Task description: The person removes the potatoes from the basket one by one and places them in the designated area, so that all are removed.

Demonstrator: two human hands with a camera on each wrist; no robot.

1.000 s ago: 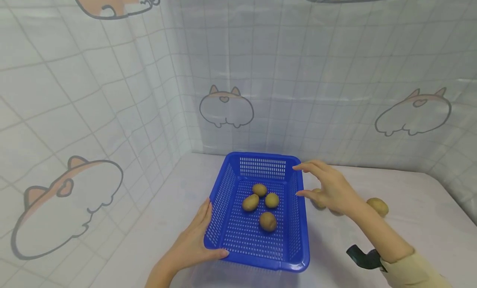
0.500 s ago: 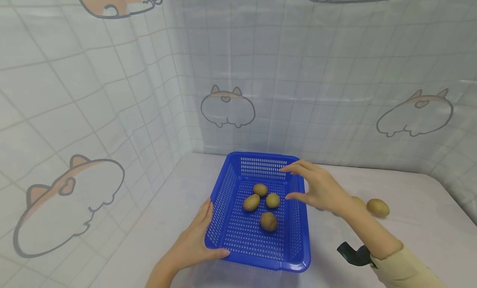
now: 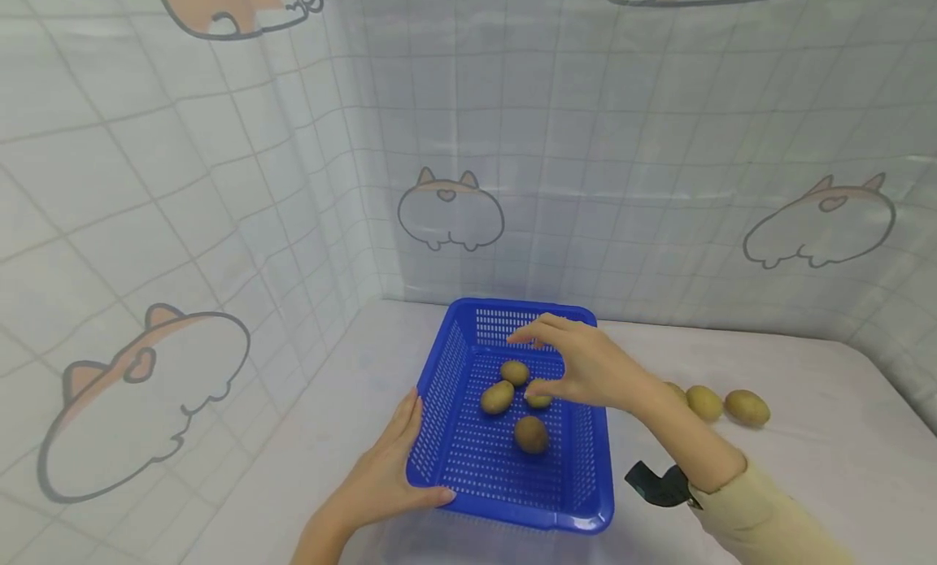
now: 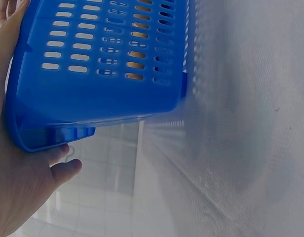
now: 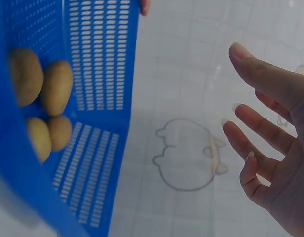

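On my left I have the left hand (image 3: 384, 480) laid flat against the near left corner of the blue basket (image 3: 454, 362), palm on the slotted outer wall, fingers straight along that side and the thumb lying along the front rim; the left wrist view shows the basket's corner seated in the palm with the thumb (image 4: 63, 170) just under the rim, so this hand braces the basket and is not curled round it. To the right of that hand, inside the basket, lie four kiwis: one at the far end (image 3: 515, 372), one just beside it to the near left (image 3: 497, 397), one partly hidden under my other hand (image 3: 539, 401), and one nearer to me, apart from the cluster (image 3: 530, 434). The right hand (image 3: 578, 366) hangs over the middle of the basket, fingers spread and relaxed, thumb down close to the half-hidden kiwi; I cannot tell whether the thumb touches it. The right wrist view shows those fingers (image 5: 268, 131) apart and holding nothing. Further right of that hand, outside the basket on the pale table (image 3: 805, 467), two more kiwis (image 3: 705, 402) (image 3: 747, 407) lie side by side, with another fruit (image 3: 673, 390) partly hidden behind the forearm. A black strap (image 3: 655, 484) sits at the right wrist.
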